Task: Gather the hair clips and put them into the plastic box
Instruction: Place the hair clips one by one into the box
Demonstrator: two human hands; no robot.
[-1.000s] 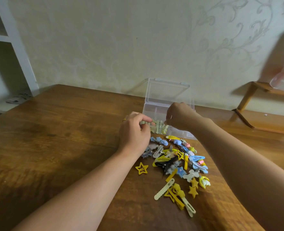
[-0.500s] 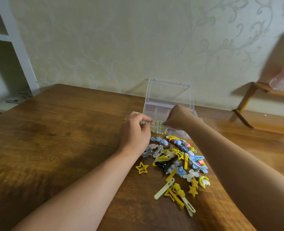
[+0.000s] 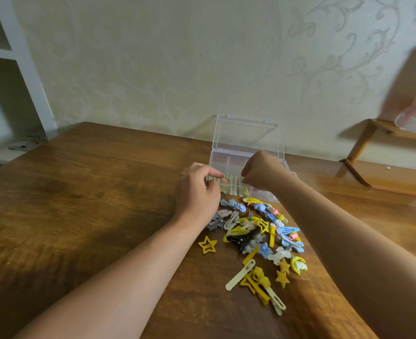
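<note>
Toward the far edge of the brown wooden worktop (image 3: 84, 192), a clear plastic box with an upright hinged lid (image 3: 246, 138) stands open. A row of pale green hair clips (image 3: 234, 185) is seen at the near wall of the box, between the two hands. The left hand (image 3: 197, 192) is curled at the left end of that row, its fingers (image 3: 212, 173) apparently pinching it; the right hand (image 3: 260, 170) is clenched at the right end, though whether a clip is actually grasped cannot be told. A loose heap of yellow, blue and white hair clips (image 3: 263, 231) is left on the worktop just in front of the box, with a yellow star-shaped clip (image 3: 208, 245) slightly apart. The row should probably be pressed level before being let go, so that room is kept for the heap.
</note>
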